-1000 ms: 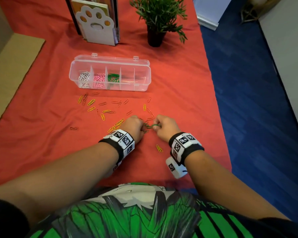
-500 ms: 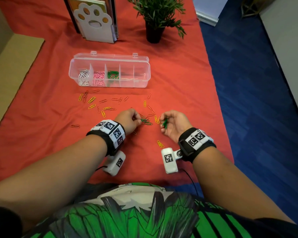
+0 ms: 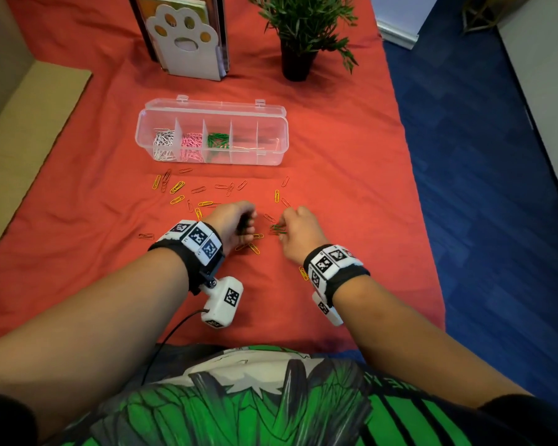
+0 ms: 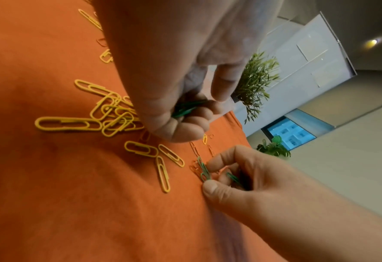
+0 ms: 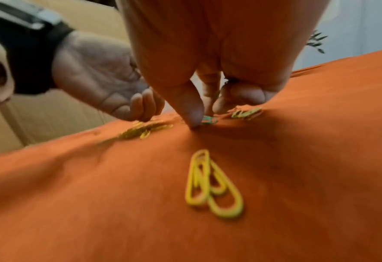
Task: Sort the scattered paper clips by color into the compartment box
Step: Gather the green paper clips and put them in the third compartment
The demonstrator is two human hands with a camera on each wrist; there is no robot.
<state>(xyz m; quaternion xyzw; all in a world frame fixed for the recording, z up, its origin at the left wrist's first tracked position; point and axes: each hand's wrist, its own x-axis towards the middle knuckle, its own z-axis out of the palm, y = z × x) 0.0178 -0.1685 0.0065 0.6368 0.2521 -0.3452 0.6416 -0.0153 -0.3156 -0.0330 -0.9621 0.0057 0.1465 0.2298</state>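
My left hand (image 3: 239, 222) is curled over the orange cloth and holds green paper clips (image 4: 185, 109) in its fist. My right hand (image 3: 295, 226) pinches green clips (image 4: 204, 171) lying on the cloth between thumb and forefinger, with more green clips (image 4: 233, 178) tucked in its palm. Yellow clips (image 3: 178, 187) and orange clips (image 3: 198, 189) lie scattered ahead of both hands. The clear compartment box (image 3: 273, 156) stands open farther back, with white (image 3: 163, 144), pink (image 3: 192, 146) and green (image 3: 218, 140) clips in its three left compartments.
A potted plant (image 3: 298, 30) and a paw-print book stand (image 3: 190, 43) stand behind the box. The table's right edge (image 3: 409, 175) drops to blue carpet. Two yellow clips (image 5: 210, 186) lie near my right wrist. A beige surface (image 3: 20, 123) borders the left.
My right hand turned palm-down and reached back to the green clips on the cloth. My left hand drew slightly away from them, still curled.
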